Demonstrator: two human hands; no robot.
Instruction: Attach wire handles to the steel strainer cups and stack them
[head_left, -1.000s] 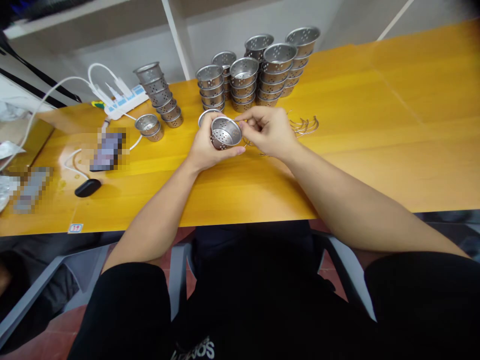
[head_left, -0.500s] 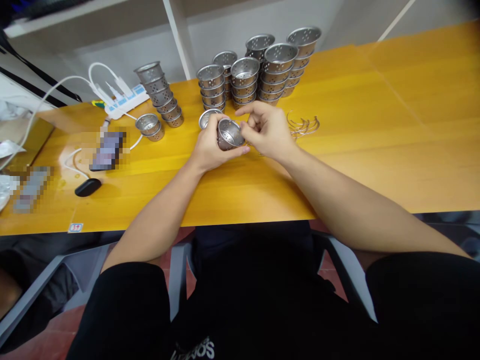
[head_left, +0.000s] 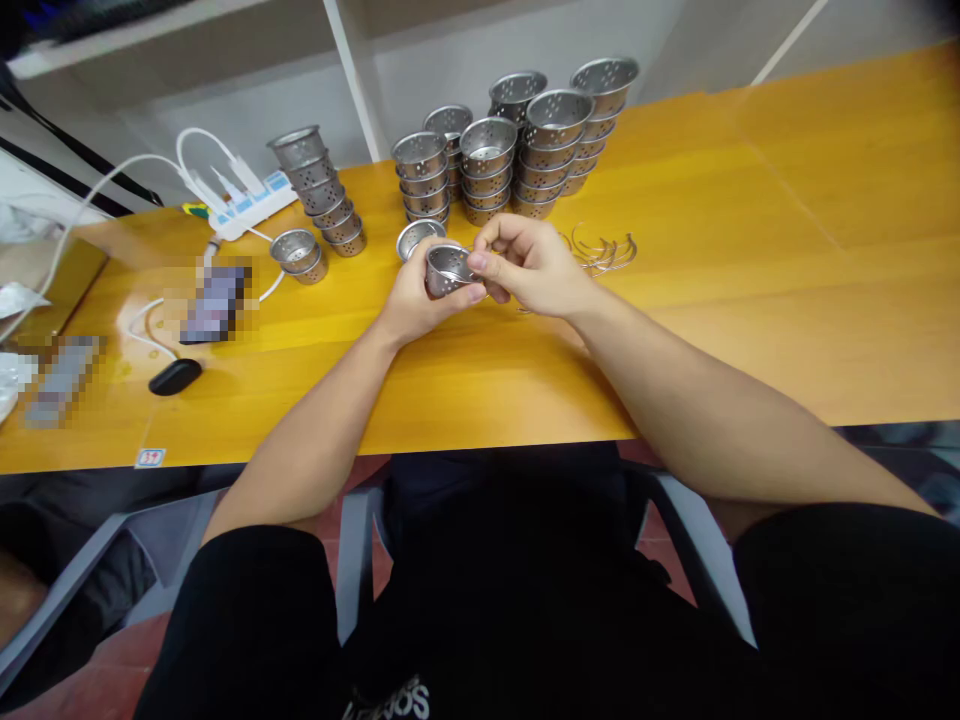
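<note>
1. Two hands, the left hand and the right hand, both on one perforated metal cup
2. One loose cup just behind them, and one short pair of cups further left
3. One leaning stack on the left; at least five upright stacks at the back
4. One bunch of wire handles, too tangled to count
5. One power strip
6. One black case

My left hand cups a perforated cup; my right hand pinches its rim. Cup stacks stand beyond my hands, wire hooks just right of them.
</note>
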